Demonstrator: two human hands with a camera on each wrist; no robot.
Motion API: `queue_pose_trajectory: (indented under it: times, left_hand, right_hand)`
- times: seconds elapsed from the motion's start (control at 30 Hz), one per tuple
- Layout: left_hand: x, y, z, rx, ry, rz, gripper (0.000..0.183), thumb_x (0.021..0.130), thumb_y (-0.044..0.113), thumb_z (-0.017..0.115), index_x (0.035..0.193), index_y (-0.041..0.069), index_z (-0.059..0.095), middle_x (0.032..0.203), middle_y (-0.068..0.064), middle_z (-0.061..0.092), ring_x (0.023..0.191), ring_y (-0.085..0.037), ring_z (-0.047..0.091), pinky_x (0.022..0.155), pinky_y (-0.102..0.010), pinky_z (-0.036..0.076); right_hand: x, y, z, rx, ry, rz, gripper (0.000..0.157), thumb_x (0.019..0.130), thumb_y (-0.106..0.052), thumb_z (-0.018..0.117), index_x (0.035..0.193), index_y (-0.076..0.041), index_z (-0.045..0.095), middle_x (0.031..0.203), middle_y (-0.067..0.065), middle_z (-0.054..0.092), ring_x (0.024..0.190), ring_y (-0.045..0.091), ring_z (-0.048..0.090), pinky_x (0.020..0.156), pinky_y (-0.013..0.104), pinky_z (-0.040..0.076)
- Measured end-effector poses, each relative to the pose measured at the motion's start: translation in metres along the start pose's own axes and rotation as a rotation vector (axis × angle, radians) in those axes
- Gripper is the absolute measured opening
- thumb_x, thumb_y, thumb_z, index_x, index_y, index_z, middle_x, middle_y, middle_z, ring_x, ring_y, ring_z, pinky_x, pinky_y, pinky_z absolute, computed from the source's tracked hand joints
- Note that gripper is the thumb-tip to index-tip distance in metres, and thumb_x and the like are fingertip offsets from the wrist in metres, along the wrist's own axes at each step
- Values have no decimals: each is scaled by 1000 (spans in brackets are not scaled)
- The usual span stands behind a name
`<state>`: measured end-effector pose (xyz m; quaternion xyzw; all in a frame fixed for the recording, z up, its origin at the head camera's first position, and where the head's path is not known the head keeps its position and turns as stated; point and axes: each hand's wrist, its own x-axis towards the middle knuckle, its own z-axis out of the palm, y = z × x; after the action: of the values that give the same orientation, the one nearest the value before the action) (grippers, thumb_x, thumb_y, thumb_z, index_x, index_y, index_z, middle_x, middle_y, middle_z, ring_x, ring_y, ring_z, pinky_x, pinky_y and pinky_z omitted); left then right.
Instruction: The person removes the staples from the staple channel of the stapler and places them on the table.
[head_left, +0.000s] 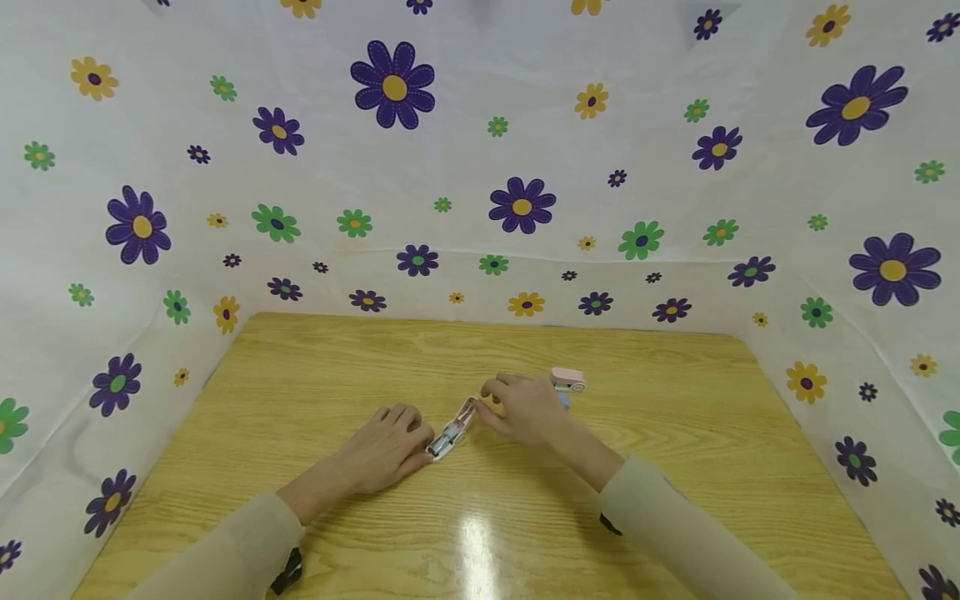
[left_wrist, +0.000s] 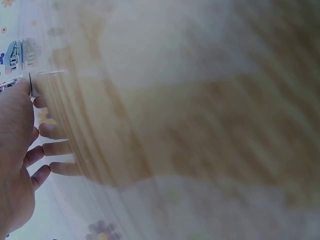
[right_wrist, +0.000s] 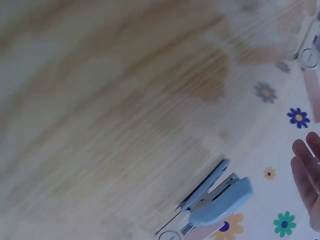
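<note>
Though open, stapler (head_left: 453, 432) between hands (head_left: 386, 450) (head_left: 527, 408)

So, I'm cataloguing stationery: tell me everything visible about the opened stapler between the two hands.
The opened stapler has a whitish, plastic-looking shell, pinkish toward its far end, and a shiny, metal-looking channel inside. It slants over the table, its near end held by the left hand, its far end by the right hand. Whether it rests there is unclear.

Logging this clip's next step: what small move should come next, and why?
Probably the right hand should fold its end of the stapler towards the left hand: the stapler is opened out, its metal part exposed, with a hand at each end.
</note>
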<state>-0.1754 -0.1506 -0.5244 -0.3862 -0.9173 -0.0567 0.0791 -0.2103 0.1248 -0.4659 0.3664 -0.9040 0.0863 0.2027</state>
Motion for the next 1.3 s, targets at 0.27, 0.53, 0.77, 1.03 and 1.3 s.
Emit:
queue_pose_trajectory:
  times: [0.27,0.53,0.77,1.03,1.3]
  left_hand:
    - [0,0,-1,0,3,0,25,99,49,47,107,27,54,110,-1,52,102,-21,48,86,-39,41]
    - [0,0,0,7,-6,1,26,99,50,46,108,27,54,111,-2,52,102,-22,48,86,-38,40]
    - [0,0,0,17,-2,6,25,99,50,45,105,27,53,110,-1,51,102,-21,48,86,-38,40]
    - [0,1,-1,22,-3,10,25,99,50,46,104,27,53,109,-1,50,101,-20,48,85,-37,40]
    - [0,1,-1,19,-7,1,24,99,50,46,103,27,52,108,0,50,100,-20,48,85,-38,40]
  right_hand:
    - [0,-22,-11,627,-190,435,14,89,-30,69,84,-17,73,74,-2,70,57,9,59,49,23,47]
    - [2,-37,-4,1051,-344,624,20,89,-19,69,95,-1,75,84,21,73,69,36,71,59,44,57]
    - [5,-50,10,1077,-374,685,17,88,-18,71,93,-2,76,78,17,74,62,25,72,51,31,55]
    - [5,-60,20,1092,-353,716,15,87,-14,71,92,-1,76,77,13,74,60,22,72,54,30,57]
    - [7,-64,18,1052,-364,740,12,88,-12,69,91,-2,75,74,13,74,59,23,72,51,30,56]
